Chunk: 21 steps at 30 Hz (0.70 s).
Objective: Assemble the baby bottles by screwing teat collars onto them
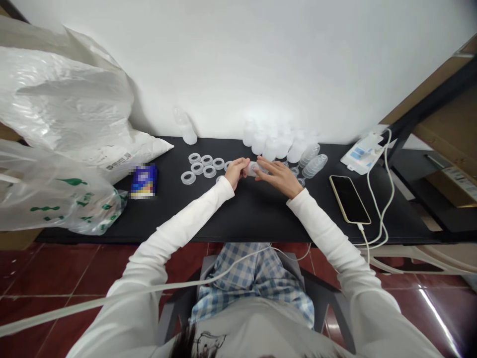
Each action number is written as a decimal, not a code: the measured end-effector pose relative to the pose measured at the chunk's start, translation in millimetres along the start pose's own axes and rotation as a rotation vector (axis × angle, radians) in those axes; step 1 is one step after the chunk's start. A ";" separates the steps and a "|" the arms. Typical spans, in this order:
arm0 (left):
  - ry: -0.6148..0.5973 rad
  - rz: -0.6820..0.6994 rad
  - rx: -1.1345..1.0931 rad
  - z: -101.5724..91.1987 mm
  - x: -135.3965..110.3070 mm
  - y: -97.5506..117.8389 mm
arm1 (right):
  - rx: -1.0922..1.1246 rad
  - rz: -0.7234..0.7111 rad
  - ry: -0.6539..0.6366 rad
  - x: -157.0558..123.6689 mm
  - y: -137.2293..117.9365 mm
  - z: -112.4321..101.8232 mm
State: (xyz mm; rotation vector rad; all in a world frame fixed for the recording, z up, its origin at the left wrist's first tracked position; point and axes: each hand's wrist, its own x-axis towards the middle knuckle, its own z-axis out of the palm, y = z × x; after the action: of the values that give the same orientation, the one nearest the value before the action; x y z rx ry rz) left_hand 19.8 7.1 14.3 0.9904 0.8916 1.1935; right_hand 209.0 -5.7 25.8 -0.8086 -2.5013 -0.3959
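Over the middle of the black table, my left hand (237, 171) is closed in a pinch around the left side of a small translucent plastic piece (252, 169). From the other side my right hand (278, 176) grips the same piece between thumb and fingers, which hide much of it. Its exact kind cannot be made out. Left of my hands lie several translucent plastic rings (209, 171). Several frosted white bottles (270, 147) stand together behind my right hand. Beside them, clear ribbed covers (316, 166) lie nested in stacks. More small clear pieces are partly hidden under my right hand.
A bottle with a clear top (189, 133) stands against the wall. At left are large plastic bags (67, 104) and a blue packet (143, 181). At right lie a phone (349, 200), a white cable (380, 219) and a white-and-blue package (363, 153).
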 end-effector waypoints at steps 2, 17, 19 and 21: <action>-0.003 -0.065 0.020 -2.8 2.2 -2.6 | 0.035 -0.058 -0.058 -8.4 -5.4 -13.3; 0.100 0.171 0.037 -3.5 1.5 -4.1 | -0.344 0.926 0.179 -69.4 84.7 -79.2; 0.109 0.223 0.093 -6.6 1.6 -5.2 | -0.262 0.992 0.019 -77.0 88.1 -62.6; 0.113 0.280 0.131 -7.9 0.9 -6.5 | -0.278 0.994 -0.004 -82.8 88.4 -52.0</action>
State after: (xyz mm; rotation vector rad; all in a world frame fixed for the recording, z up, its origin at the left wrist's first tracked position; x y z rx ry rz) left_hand 14.6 8.5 5.6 1.1914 0.9512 1.4528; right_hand 340.0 3.6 37.3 -1.9837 -1.7430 -0.3646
